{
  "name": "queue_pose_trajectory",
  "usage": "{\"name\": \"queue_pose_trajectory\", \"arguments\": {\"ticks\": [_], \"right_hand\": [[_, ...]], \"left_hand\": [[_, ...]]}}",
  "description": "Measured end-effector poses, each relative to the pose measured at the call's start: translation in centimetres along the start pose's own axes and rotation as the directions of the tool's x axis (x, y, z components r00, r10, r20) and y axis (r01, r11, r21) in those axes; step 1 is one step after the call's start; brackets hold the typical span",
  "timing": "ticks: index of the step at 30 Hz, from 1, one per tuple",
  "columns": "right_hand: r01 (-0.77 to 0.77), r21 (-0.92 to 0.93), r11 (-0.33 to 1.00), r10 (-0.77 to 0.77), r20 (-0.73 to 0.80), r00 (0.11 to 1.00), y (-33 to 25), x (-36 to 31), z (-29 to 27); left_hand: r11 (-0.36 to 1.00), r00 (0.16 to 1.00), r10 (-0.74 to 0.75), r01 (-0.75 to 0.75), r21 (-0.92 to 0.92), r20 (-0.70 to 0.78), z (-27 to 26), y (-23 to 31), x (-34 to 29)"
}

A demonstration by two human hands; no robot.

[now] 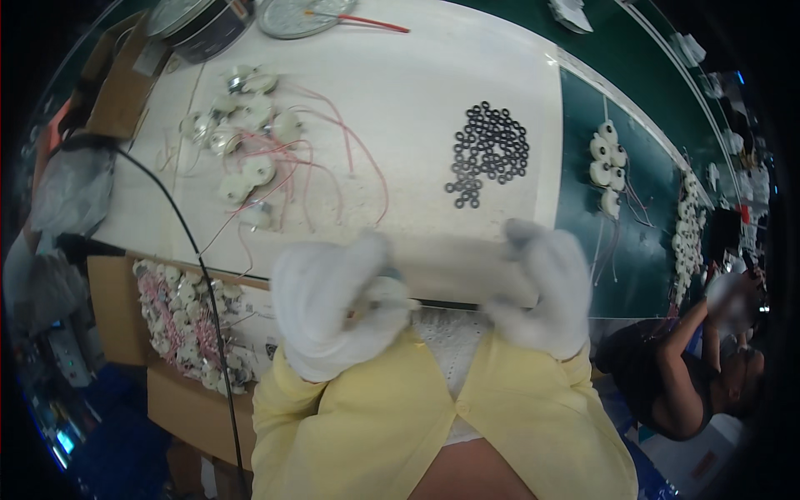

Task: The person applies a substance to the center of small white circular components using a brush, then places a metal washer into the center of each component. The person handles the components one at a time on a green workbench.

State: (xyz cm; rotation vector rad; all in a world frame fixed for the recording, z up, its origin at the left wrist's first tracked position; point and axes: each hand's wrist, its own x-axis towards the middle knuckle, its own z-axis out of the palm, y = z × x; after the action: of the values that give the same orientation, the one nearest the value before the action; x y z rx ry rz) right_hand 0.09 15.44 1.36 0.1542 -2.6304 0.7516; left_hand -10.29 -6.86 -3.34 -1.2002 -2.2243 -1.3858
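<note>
Both my hands wear white gloves and are near the table's front edge. Closed fingers of my left hand (333, 304) hold a small round white motor (385, 293), partly hidden by the glove. My right hand (546, 287) is apart from it on the right, smeared by motion, so whether its fingers grip anything does not show. Beyond my left hand lies a loose group of white motors (258, 171) with pink wires. Small black rings (492, 146) are spread in a patch beyond my right hand.
A carton (121, 308) of wired motors stands at the left, with a black cable (179, 208) crossing over it. A tub (200, 29), a round lid (292, 18) and a red brush (375, 23) lie far back. More motors (608, 162) line the green mat; a co-worker (683, 367) sits right.
</note>
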Motion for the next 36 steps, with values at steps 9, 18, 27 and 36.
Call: {"name": "queue_pose_trajectory", "arguments": {"ticks": [9,18,27,36], "right_hand": [[-0.033,0.701,0.712,0.048,-0.002,0.999,0.6,-0.5,2.8],[-0.736,0.667,0.112,0.294,0.685,0.666,3.8,-3.8,-4.8],[-0.009,-0.428,0.904,0.175,0.351,0.920,4.1,0.0,-1.9],[-0.251,-0.086,0.964,0.265,0.369,0.891,4.6,-0.5,-0.9]], "left_hand": [[0.999,0.985,0.029,-0.023,-0.033,0.167,0.1,1.7,2.7],[0.699,0.977,-0.169,0.211,0.683,-0.130,-5.1,-6.0,-1.9],[0.788,0.996,-0.084,0.087,0.610,-0.033,-2.6,-5.7,0.1],[0.789,0.993,-0.100,0.117,0.603,-0.062,-1.7,-6.8,1.5]]}}
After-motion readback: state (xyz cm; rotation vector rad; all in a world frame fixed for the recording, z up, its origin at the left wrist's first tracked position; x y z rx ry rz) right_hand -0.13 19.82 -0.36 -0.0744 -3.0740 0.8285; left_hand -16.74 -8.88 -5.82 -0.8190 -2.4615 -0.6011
